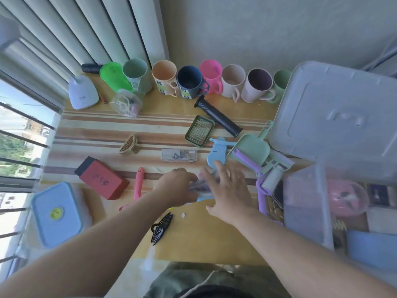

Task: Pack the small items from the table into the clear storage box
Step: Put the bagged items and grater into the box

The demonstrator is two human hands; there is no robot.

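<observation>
- Left hand [176, 186] curls round a blurred bundle of small pale packets [203, 186] at table centre, likely gathering them for one lift.
- Right hand [227, 188] is spread, fingers straight, just over the same bundle, steadying it.
- Clear plastic storage box [307, 203] stands at right, its grey lid [335, 117] propped behind; opening is free.
- Black plastic claw hair clip [161, 227] lies near, unpacked.

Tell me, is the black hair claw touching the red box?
Apart. The head view shows the black hair claw near the table's front edge, with bare tabletop between it and the red box.
</observation>
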